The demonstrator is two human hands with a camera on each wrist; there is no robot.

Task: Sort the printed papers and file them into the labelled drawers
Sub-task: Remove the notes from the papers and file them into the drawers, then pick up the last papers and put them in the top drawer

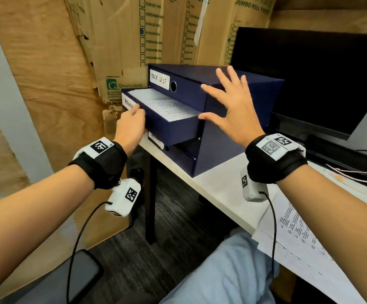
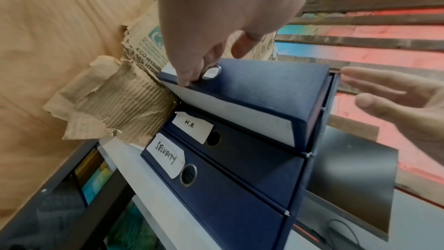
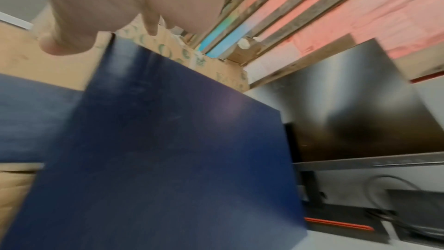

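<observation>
A white surface carries a navy drawer unit, with a dark monitor to the right of the right hand and torn cardboard lining the wall beyond the left hand. Grey carpet lies under the surface.

The left hand reaches forward with its fingers curled on the front of the ADMIN drawer, by the ring pull in the left wrist view. That drawer stands pulled out, second from the top, and printed papers lie flat inside it. Above the left hand the TASK LIST drawer is closed; below it are the H.R drawer and SECURITY drawer, both closed.

The right hand is raised, fingers spread and straight, holding nothing, palm facing the unit's right side just beside the open drawer. Whether it touches the unit cannot be told. More papers lie on the surface under the right forearm.
</observation>
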